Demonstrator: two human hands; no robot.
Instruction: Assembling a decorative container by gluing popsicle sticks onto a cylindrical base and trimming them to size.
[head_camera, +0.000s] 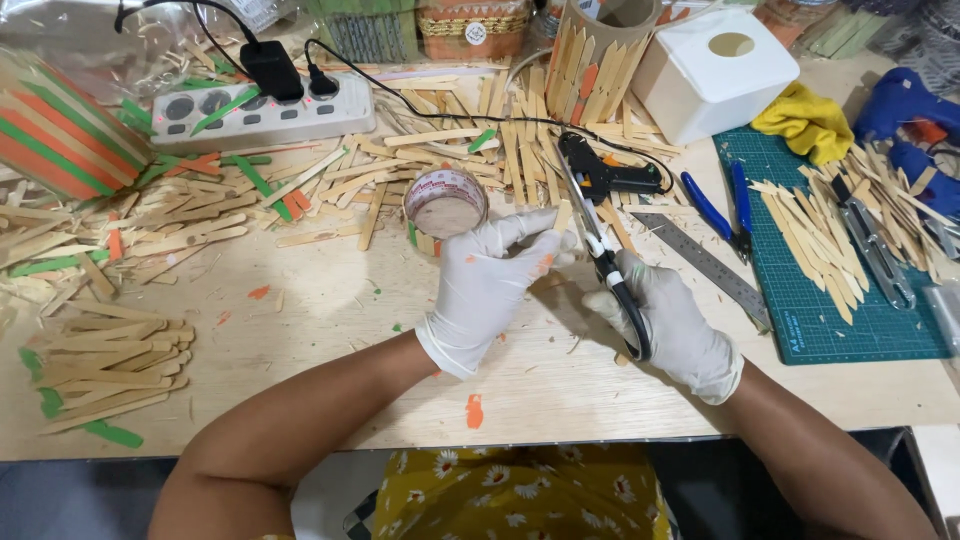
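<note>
Both my hands wear white gloves. My left hand (487, 285) pinches a short wooden craft stick (562, 216) upright at the table's middle. My right hand (672, 325) grips black-handled scissors (600, 245), whose blades point up and away, right beside the stick. A roll of clear tape (446, 203) stands just behind my left hand. A black glue gun (605, 176) lies beyond the scissors' tips.
Loose wooden sticks cover the table's back and left, with a neat pile (110, 365) at the left. A power strip (262, 110), white tissue box (715, 72), steel ruler (705, 265), blue pliers (725, 205) and a green cutting mat (800, 300) with pointed sticks surround the work spot.
</note>
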